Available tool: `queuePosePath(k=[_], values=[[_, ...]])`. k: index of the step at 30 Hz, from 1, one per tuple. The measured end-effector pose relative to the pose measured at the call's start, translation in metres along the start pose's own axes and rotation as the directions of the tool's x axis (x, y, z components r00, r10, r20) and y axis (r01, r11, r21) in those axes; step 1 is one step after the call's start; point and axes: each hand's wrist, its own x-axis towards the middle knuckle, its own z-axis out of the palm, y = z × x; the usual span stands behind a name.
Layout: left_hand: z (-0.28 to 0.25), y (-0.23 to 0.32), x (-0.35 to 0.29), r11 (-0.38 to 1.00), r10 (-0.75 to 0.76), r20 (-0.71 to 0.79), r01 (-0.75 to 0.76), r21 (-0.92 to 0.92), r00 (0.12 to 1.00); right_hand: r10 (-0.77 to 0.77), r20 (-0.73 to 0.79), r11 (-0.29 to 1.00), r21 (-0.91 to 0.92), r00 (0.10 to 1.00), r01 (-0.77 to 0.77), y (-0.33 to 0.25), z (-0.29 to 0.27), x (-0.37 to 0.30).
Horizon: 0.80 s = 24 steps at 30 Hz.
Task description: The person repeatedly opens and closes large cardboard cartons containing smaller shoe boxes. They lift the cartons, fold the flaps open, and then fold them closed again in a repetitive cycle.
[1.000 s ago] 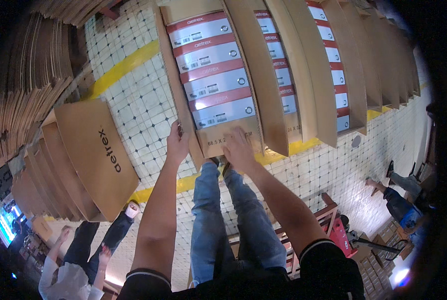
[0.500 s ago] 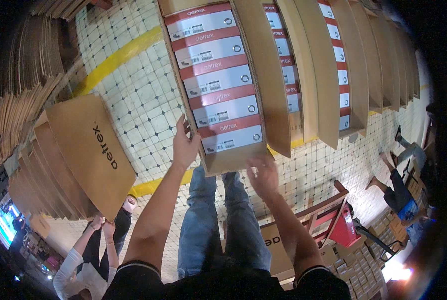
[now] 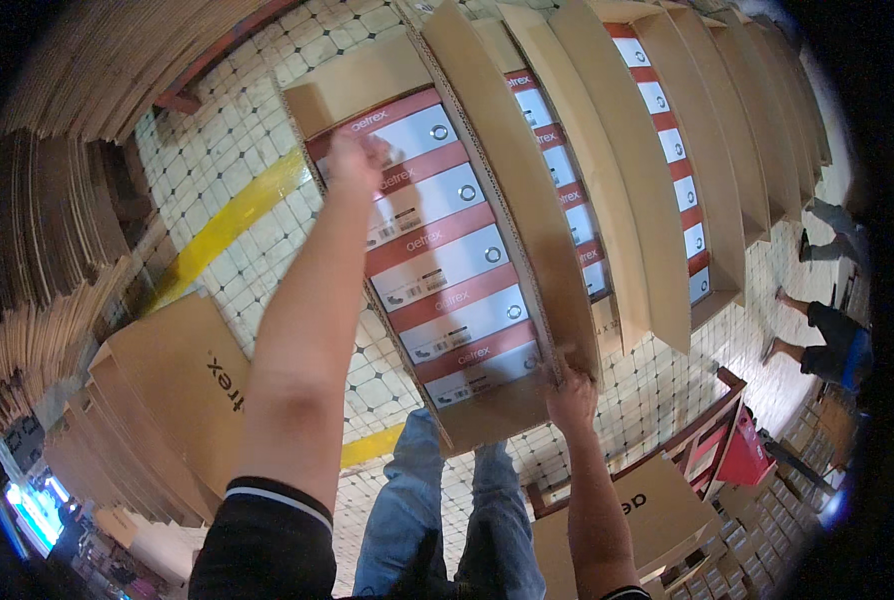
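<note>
In front of me stands a long open cardboard carton [image 3: 492, 415] holding a row of white shoeboxes [image 3: 437, 260] with red bands, labels facing up. My left hand [image 3: 355, 160] is over the farthest shoebox, by the carton's left edge. It is smeared by motion, so whether its fingers hold anything does not show. At the near right corner, my right hand [image 3: 572, 402] has its fingers closed on the edge of the carton's raised side flap [image 3: 557, 290].
More open cartons of shoeboxes [image 3: 675, 145] stand in a row to the right. Flat cardboard stacks [image 3: 57, 230] fill the left, with folded cartons [image 3: 177, 370] nearer. A red pallet jack [image 3: 742, 450] and closed cartons [image 3: 627, 510] are at lower right. Another person [image 3: 832, 340] stands far right.
My left hand has reached forward from the carton's near left edge to its far end. My right hand has moved onto the near right flap. The co-worker at lower left has left view.
</note>
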Motion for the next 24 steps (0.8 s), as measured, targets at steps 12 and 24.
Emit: queuePosePath(k=[12, 24], values=[[0.054, 0.079, 0.027, 0.943, 0.245, -0.136, -0.268, -0.197, 0.960, -0.047, -0.186, 0.979, 0.184, 0.981, 0.082, 0.017, 0.022, 0.003], [-0.082, -0.042, -0.205, 0.057, 0.596, 0.494, -0.647, 0.760, 0.633, -0.066, -0.175, 0.966, 0.236, 0.982, 0.107, 0.012, 0.019, 0.004]])
